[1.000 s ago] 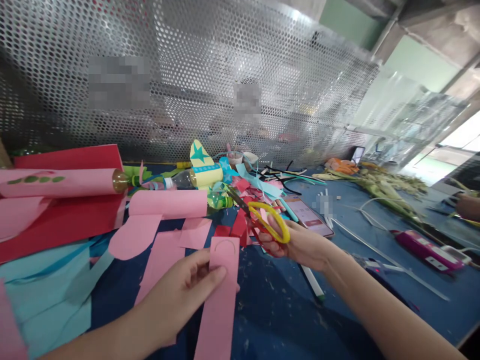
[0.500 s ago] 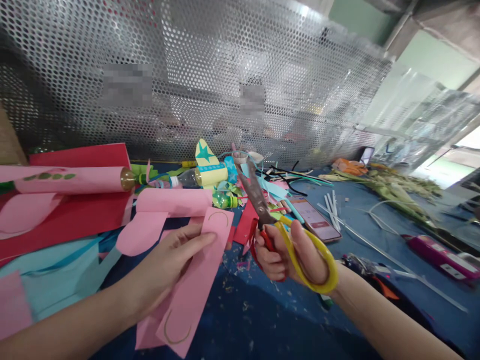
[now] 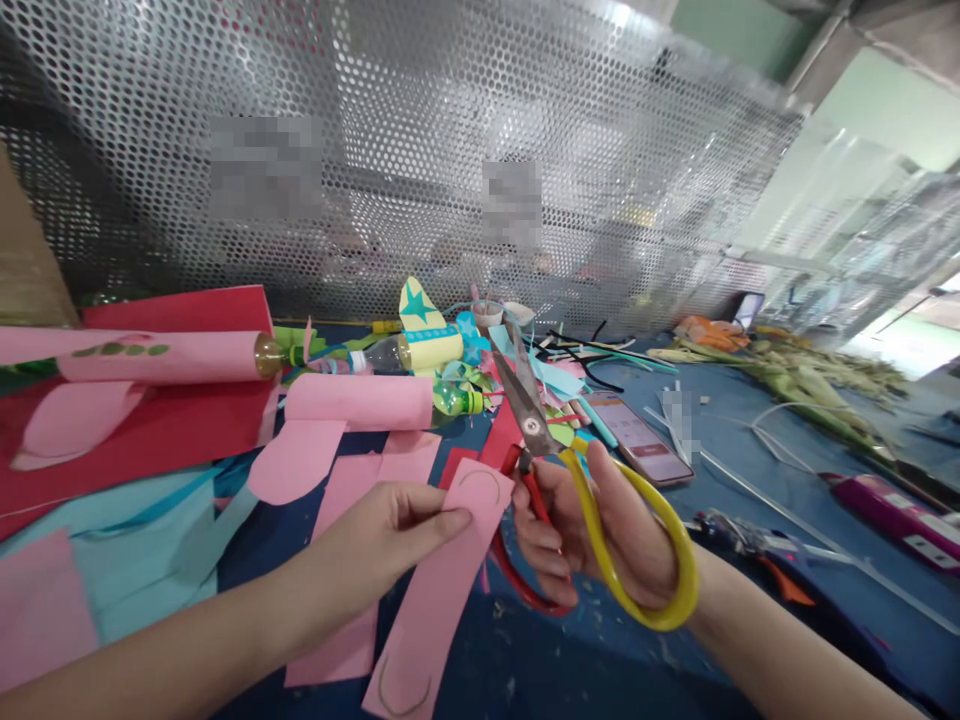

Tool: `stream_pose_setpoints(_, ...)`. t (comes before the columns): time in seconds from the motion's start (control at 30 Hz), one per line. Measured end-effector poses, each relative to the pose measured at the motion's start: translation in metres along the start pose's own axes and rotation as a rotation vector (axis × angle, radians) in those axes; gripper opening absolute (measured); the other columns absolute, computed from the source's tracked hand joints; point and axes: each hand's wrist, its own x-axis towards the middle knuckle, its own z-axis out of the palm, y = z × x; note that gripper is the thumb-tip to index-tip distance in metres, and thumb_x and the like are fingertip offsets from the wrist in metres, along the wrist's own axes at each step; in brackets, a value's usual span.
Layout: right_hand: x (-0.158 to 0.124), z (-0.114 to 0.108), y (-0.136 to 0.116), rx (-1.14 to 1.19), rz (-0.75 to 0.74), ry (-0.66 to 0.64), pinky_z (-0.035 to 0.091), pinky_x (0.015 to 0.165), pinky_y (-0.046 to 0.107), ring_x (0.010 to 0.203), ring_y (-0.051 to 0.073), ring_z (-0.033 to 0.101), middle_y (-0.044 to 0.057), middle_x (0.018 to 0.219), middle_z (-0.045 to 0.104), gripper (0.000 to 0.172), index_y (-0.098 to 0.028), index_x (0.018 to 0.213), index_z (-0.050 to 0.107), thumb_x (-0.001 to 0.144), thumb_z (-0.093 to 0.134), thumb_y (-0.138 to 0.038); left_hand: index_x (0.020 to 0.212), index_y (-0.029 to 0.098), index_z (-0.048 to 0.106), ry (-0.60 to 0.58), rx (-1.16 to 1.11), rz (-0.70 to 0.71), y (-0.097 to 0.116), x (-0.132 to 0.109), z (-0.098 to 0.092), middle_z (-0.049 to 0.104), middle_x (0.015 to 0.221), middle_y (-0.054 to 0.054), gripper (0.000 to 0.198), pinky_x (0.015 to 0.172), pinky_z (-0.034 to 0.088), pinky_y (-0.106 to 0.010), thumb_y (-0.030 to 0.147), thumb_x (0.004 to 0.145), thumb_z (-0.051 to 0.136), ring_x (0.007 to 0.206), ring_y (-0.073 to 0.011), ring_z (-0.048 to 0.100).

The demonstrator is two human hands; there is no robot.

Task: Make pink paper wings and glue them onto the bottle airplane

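My left hand point(image 3: 375, 545) pinches a long pink paper strip point(image 3: 442, 590) near its upper end, thumb on top. A pencilled arc is drawn at each end of the strip. My right hand point(image 3: 592, 525) grips a pair of scissors point(image 3: 547, 470) with one red and one yellow handle loop. The blades point up and away, slightly parted, just right of the strip's top end. Both hands hover above the blue table point(image 3: 540, 650).
Pink paper pieces point(image 3: 300, 460), a rolled pink tube point(image 3: 360, 402), red card point(image 3: 150, 420) and cyan paper point(image 3: 127, 560) lie to the left. A bottle craft with a star fin point(image 3: 420, 340), a phone point(image 3: 637, 440), scraps, a purple tool point(image 3: 892, 515) and a perforated metal screen point(image 3: 420, 150) surround them.
My right hand lifted the scissors off the table and drew them towards me, blades now pointing up. My left hand raised the pink strip and brought its top end beside the scissors.
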Motion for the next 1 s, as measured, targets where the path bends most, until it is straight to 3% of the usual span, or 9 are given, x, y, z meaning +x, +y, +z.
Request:
stream_pose_setpoints(0.1,-0.002,-0.006,-0.009,0.002,0.001,0.005,0.033,0.036,0.017,0.041,0.006,0.033,-0.006,0.054,0.040,0.063,-0.017,0.072,0.054,0.068,0.051,-0.080,0.055,0.019,0.048,0.053,0.022,0.014,0.000,0.001,-0.004,0.028,0.056,0.006,0.044,0.051,0.019,-0.027,0.057,0.077,0.055,0.054,-0.0116,0.022)
stream_pose_setpoints(0.23,-0.007,-0.014,-0.023,0.104,0.105,-0.044,0.029,0.033,0.017,0.041,0.007,0.032,-0.005,0.052,0.039,0.073,-0.016,0.071,0.057,0.070,0.035,-0.086,0.051,0.021,0.044,0.197,0.032,0.030,-0.001,0.004,-0.011,0.023,0.054,0.007,0.044,0.049,0.019,-0.027,0.054,0.075,0.061,0.051,-0.0115,0.020)
stream_pose_setpoints(0.37,-0.008,-0.017,-0.030,0.085,0.029,0.013,0.026,0.033,0.016,0.040,0.006,0.029,-0.005,0.052,0.036,0.071,-0.017,0.070,0.054,0.072,0.033,-0.084,0.058,0.018,0.058,0.287,-0.059,-0.036,-0.003,0.008,-0.014,0.042,0.053,0.004,0.037,0.052,0.032,-0.027,0.051,0.070,0.068,0.053,-0.0139,0.040)
stream_pose_setpoints(0.43,-0.006,-0.018,-0.027,-0.064,-0.051,0.140,0.028,0.034,0.017,0.041,0.007,0.030,-0.006,0.053,0.037,0.062,-0.019,0.069,0.050,0.072,0.041,-0.081,0.065,0.017,0.065,0.243,-0.108,-0.040,0.000,0.008,-0.012,0.055,0.060,-0.001,0.034,0.060,0.040,-0.029,0.050,0.069,0.069,0.062,-0.0181,0.051)
stream_pose_setpoints(0.53,-0.003,-0.020,-0.019,-0.465,-0.161,0.336,0.030,0.038,0.021,0.043,0.008,0.031,-0.008,0.056,0.038,0.045,-0.022,0.077,0.048,0.072,0.063,-0.064,0.068,0.019,0.068,0.125,-0.121,0.014,0.007,0.007,-0.010,0.061,0.068,-0.002,0.027,0.070,0.042,-0.031,0.046,0.071,0.069,0.072,-0.0205,0.056)
stream_pose_setpoints(0.63,-0.004,-0.021,-0.014,-0.856,-0.225,0.449,0.034,0.048,0.024,0.053,0.010,0.039,-0.006,0.064,0.044,0.035,-0.021,0.088,0.051,0.069,0.073,-0.042,0.063,0.020,0.064,0.069,-0.075,0.055,0.009,0.006,-0.011,0.054,0.062,0.002,0.026,0.066,0.039,-0.027,0.043,0.076,0.065,0.065,-0.0164,0.049)
stream_pose_setpoints(0.73,-0.004,-0.019,-0.010,-1.138,-0.184,0.523,0.034,0.053,0.027,0.056,0.013,0.043,-0.004,0.065,0.051,0.024,-0.021,0.085,0.053,0.070,0.068,-0.030,0.056,0.020,0.057,0.070,0.002,0.074,0.007,0.006,-0.013,0.040,0.055,0.005,0.032,0.057,0.032,-0.025,0.043,0.078,0.061,0.056,-0.0131,0.037)
stream_pose_setpoints(0.9,0.000,-0.020,-0.004,-1.349,-0.304,0.696,0.038,0.065,0.034,0.070,0.023,0.054,0.006,0.079,0.061,0.031,-0.021,0.097,0.056,0.068,0.066,-0.026,0.060,0.019,0.059,0.010,0.129,0.091,0.006,0.008,-0.016,0.044,0.059,0.004,0.028,0.059,0.032,-0.025,0.041,0.078,0.059,0.061,-0.0144,0.040)
stream_pose_setpoints(1.0,0.000,-0.021,-0.006,-1.333,-0.319,0.658,0.037,0.066,0.035,0.068,0.022,0.052,0.004,0.075,0.059,0.027,-0.021,0.095,0.055,0.072,0.066,-0.029,0.064,0.019,0.062,-0.003,0.127,0.079,0.008,0.007,-0.017,0.049,0.059,0.004,0.027,0.061,0.035,-0.025,0.041,0.079,0.058,0.061,-0.0152,0.045)
